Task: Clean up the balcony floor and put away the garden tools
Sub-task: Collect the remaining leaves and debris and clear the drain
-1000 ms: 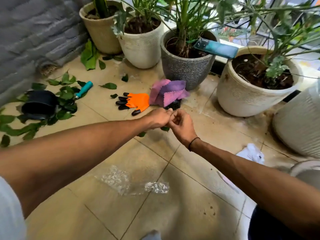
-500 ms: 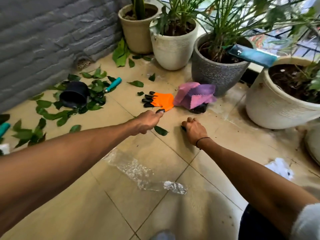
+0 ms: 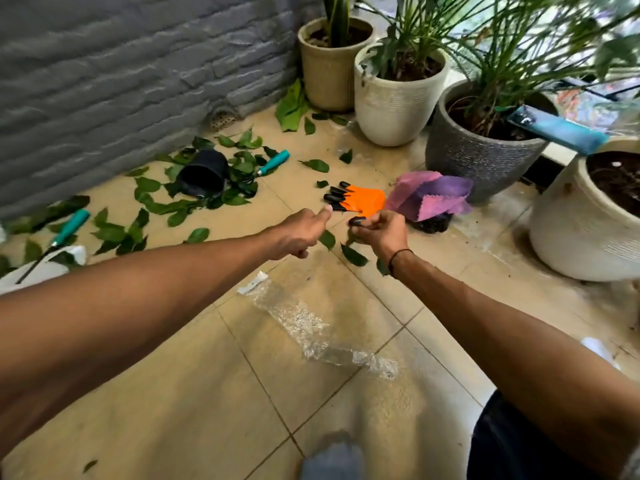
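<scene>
The right hand [image 3: 379, 233] pinches dark leaves; the left hand [image 3: 300, 233] is curled, thumb out, holding nothing visible. The orange glove [image 3: 363, 201] lies just beyond on the floor [image 3: 214, 393], fingertips pointing left.

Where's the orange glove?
The orange glove lies flat on the floor tiles in the middle of the head view, just beyond the right hand, with the purple cloth right beside it.

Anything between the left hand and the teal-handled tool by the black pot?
No solid obstacle. Bare tile and scattered leaves lie between the left hand and the teal-handled tool. The tipped black pot sits left of the tool, off that line; leaves cover the tool's head.
</scene>
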